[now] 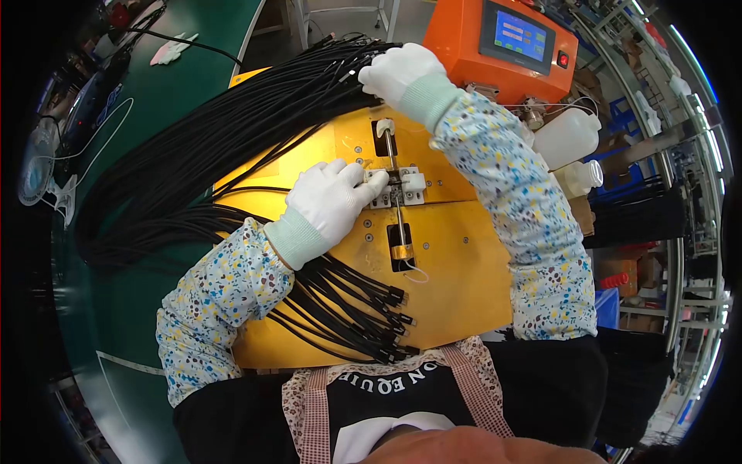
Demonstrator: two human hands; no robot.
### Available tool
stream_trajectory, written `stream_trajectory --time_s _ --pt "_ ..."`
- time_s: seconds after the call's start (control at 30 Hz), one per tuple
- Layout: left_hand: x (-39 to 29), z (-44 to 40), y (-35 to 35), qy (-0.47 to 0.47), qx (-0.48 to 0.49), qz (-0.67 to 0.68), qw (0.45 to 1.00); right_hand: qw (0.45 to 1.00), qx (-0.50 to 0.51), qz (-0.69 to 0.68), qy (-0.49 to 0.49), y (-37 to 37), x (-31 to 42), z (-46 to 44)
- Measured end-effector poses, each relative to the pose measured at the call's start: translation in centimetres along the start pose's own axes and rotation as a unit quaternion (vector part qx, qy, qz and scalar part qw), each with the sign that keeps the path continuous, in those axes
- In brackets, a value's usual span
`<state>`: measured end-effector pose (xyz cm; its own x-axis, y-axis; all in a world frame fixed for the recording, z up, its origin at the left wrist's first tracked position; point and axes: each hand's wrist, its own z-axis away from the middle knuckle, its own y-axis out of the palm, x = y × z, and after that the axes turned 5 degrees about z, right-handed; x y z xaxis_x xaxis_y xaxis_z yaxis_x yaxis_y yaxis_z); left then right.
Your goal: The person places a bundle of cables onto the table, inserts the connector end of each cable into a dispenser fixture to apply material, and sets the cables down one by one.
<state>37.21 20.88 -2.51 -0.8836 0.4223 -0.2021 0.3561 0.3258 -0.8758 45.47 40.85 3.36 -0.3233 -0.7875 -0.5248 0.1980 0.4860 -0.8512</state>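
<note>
My left hand (328, 201), in a white glove, has its fingers closed at the small metal and white clamp fixture (413, 183) in the middle of the yellow plate. One black cable (255, 189) runs under this hand from the left; its end is hidden by the fingers. Farther up, my gloved right hand (406, 73) curls its fingers at the connector ends of a thick bundle of black cables (209, 131). What exactly lies between those fingertips is hidden. Below my left wrist, several cables with plugs (394, 298) lie fanned on the yellow plate (456, 294).
An orange machine (456, 46) with a lit touchscreen (518, 35) stands at the upper right. Beside my right sleeve are a white plastic bottle (568, 138) and a smaller open bottle (581, 178). The green table (131, 309) extends left, with a white glove (171, 50) at its back.
</note>
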Motion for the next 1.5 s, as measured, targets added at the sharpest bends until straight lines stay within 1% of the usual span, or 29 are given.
stream_trajectory --time_s 0.07,0.1,0.2,0.23,0.33,0.43,0.53,0.57,0.6,0.63,0.67,0.7,0.73,0.77,0.8,0.83,0.87,0.9,0.93,0.97,1.0,1.07,1.1,1.13,1.2,1.23,1.4,1.5 --pt "0.2 -0.2 0.0 0.005 -0.014 0.006 1.000 0.997 -0.075 -0.035 -0.005 -1.3 0.1 2.2" --pt "0.2 -0.2 0.0 0.010 -0.026 0.010 1.000 0.996 -0.089 -0.020 -0.009 -2.1 0.4 3.2" --pt "0.5 -0.3 0.0 0.019 -0.053 0.022 0.998 0.990 -0.132 -0.054 -0.008 -3.5 1.1 5.4" --pt "0.5 -0.3 0.0 0.018 -0.058 0.025 0.998 0.990 -0.127 -0.058 -0.006 -3.3 1.1 5.6" --pt "0.6 -0.3 -0.1 0.018 -0.060 0.025 0.998 0.983 -0.153 -0.104 0.011 -2.6 0.7 5.7" --pt "0.6 -0.4 -0.1 0.016 -0.058 0.023 0.998 0.982 -0.158 -0.101 0.036 -1.5 0.7 5.3" --pt "0.6 -0.3 0.0 0.014 -0.057 0.032 0.998 0.986 -0.126 -0.088 0.063 -1.5 0.9 5.0" --pt "0.6 -0.3 0.0 0.014 -0.057 0.037 0.998 0.982 -0.047 -0.145 0.112 -1.8 1.0 4.5" --pt "0.3 -0.4 -0.2 -0.014 -0.046 0.046 0.998 0.966 0.033 -0.200 0.158 -2.6 1.2 3.6" --pt "-0.3 -0.6 -0.7 -0.040 -0.034 0.054 0.997 0.939 0.112 -0.253 0.204 -3.0 1.2 2.7" --pt "-0.8 -0.8 -1.5 -0.064 -0.022 0.062 0.996 0.922 0.130 -0.342 0.125 -1.4 0.2 0.6" --pt "-1.4 -1.2 -3.2 -0.049 0.014 0.125 0.991 0.814 0.136 -0.554 0.113 -0.5 -1.4 -0.6" --pt "-2.0 -1.3 -4.7 -0.035 0.051 0.187 0.980 0.694 0.113 -0.704 0.101 -1.1 -2.0 -0.6" --pt "-1.9 -0.4 -5.4 0.018 0.114 0.266 0.957 0.545 0.101 -0.828 0.086 -1.8 -2.5 -0.7" --pt "-2.5 -0.4 -6.2 0.048 0.253 0.293 0.921 0.422 0.069 -0.901 0.075 -3.4 -2.6 -0.4" --pt "-3.2 0.0 -6.1 0.067 0.205 0.332 0.918 0.558 0.022 -0.826 0.070 -3.0 -2.5 -0.4" --pt "-3.9 0.1 -5.8 0.088 0.156 0.371 0.911 0.650 0.012 -0.757 0.065 -3.3 -2.6 0.3" --pt "-4.3 -0.3 -5.5 0.066 0.103 0.280 0.952 0.734 0.002 -0.677 0.062 -3.8 -2.4 1.7" --pt "-4.2 -0.7 -5.5 0.040 0.009 0.214 0.976 0.809 -0.006 -0.585 0.057 -4.2 -2.3 3.1" --pt "-3.8 -1.3 -5.5 0.012 -0.086 0.146 0.986 0.817 -0.065 -0.572 0.040 -3.4 -1.8 4.5" --pt "-3.3 -1.7 -5.4 -0.020 -0.178 0.075 0.981 0.820 -0.123 -0.558 0.021 -2.6 -1.0 6.0" --pt "-2.1 -2.0 -4.6 -0.061 -0.184 0.108 0.975 0.854 -0.101 -0.508 0.054 -3.6 1.1 9.5" --pt "-1.7 -1.9 -4.0 -0.080 -0.186 0.123 0.971 0.874 -0.120 -0.469 0.032 -3.3 2.3 10.8" --pt "-1.4 -1.5 -3.5 -0.092 -0.137 0.146 0.975 0.892 -0.140 -0.429 0.010 -2.7 3.4 11.9" --pt "-0.9 -0.6 -2.4 -0.114 -0.032 0.193 0.974 0.909 -0.141 -0.391 0.023 -2.7 5.2 13.4" --pt "-1.1 -0.7 -1.9 -0.088 -0.075 0.171 0.979 0.911 -0.160 -0.380 0.029 -2.3 5.7 13.8" --pt "-1.1 -0.6 -1.5 -0.070 -0.075 0.179 0.979 0.894 -0.176 -0.407 0.060 -2.1 6.7 14.6" --pt "-1.3 -0.6 -1.3 -0.059 -0.086 0.195 0.975 0.896 -0.187 -0.400 0.049 -2.3 6.7 14.6"
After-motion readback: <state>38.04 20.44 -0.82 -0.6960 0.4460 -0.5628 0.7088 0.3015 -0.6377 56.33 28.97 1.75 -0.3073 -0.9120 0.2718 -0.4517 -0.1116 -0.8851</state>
